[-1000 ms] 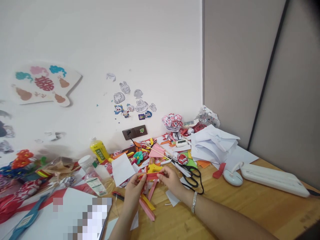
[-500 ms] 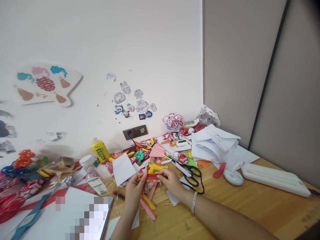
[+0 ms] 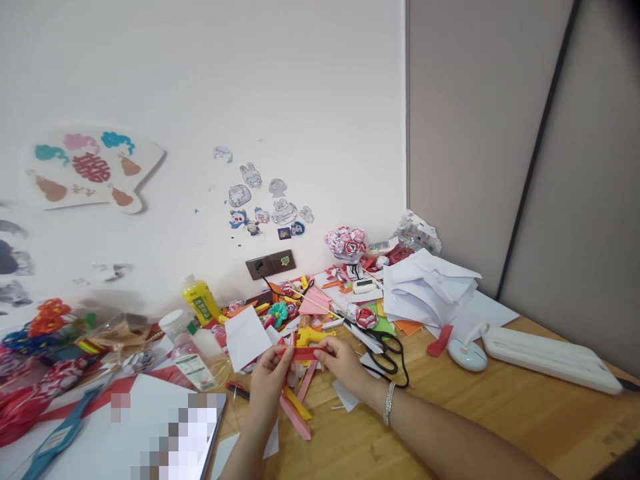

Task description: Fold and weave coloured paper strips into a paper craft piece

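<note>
A folded red paper strip [image 3: 304, 353] is stretched level between my two hands, above the table. My left hand [image 3: 273, 370] pinches its left end between thumb and fingers. At the right end, my right hand [image 3: 343, 363] grips it the same way, a silvery bracelet on the wrist. Just behind the strip lies a yellow glue gun [image 3: 313, 335], partly covered by it. Pink and yellow folded strips [image 3: 296, 417] rest on the table below my hands. To the right are black-handled scissors [image 3: 390, 353] and a red-and-white paper flower [image 3: 367, 317].
Paper scraps cover the table's back, near a paper flower bouquet [image 3: 346, 243] and white sheets [image 3: 425, 287]. A yellow bottle [image 3: 200, 300] and a clear bottle [image 3: 193, 360] stand left, beside a tablet-like screen [image 3: 195, 433]. A white desk lamp [image 3: 550, 357] lies at right.
Almost nothing differs. The red strip has turned slightly in my fingers, while both hands keep their place.
</note>
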### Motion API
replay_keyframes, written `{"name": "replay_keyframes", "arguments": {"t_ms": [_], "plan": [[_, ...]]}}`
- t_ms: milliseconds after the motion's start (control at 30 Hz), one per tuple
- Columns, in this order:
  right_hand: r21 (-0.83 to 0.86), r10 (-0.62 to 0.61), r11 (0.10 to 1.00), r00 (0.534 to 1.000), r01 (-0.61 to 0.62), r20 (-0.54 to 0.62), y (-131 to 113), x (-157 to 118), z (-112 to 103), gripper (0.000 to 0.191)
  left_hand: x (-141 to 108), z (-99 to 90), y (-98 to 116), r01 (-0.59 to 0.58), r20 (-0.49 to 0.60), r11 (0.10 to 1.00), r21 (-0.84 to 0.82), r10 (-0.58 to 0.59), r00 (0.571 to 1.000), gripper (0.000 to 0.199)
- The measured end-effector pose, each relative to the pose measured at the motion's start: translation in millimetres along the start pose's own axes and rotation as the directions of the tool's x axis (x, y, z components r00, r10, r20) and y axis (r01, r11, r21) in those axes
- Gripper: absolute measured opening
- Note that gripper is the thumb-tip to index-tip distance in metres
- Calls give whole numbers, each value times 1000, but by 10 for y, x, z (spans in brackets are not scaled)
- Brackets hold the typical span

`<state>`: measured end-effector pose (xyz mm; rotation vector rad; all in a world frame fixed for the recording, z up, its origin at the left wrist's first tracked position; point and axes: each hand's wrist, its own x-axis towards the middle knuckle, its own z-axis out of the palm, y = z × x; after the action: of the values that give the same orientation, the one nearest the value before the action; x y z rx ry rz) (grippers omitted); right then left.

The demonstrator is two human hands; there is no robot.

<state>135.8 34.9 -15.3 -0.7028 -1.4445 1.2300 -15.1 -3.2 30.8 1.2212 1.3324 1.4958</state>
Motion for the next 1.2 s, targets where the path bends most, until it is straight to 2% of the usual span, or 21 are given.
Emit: {"name": "replay_keyframes", "arguments": {"t_ms": [200,433,567,700,800,900,1067,1200], "plan": [[10,-2,1000,1000,2,4,32,5,1,17,-21,-9,-26,-8,7,999,-53,8,1000,43],[22,-28,999,998,26,58,43,-8,-10,21,-32,-30,36,-59,35,998,14,59,998,41],[98,-4,995,993,-8,118,48,-19,8,25,-38,-1,13,14,42,996,-84,-11,999,42],[145,16,989,990,-36,138,36,-24,35,26,-73,84,-46,144,146,982,-118,-127,981,43],[148,22,988,987,-45,159,-13,-40,47,27,-120,154,-32,174,171,971,-163,-146,974,42],[139,-4,990,980,-24,198,-85,-70,53,27,-145,181,12,197,172,923,-330,-146,974,30],[-21,-113,993,979,119,170,-176,-114,54,27,-100,110,14,370,269,769,-521,-264,926,9],[-90,-186,973,955,211,229,-219,-120,53,32,-59,60,21,409,284,680,-608,-295,912,8]]}}
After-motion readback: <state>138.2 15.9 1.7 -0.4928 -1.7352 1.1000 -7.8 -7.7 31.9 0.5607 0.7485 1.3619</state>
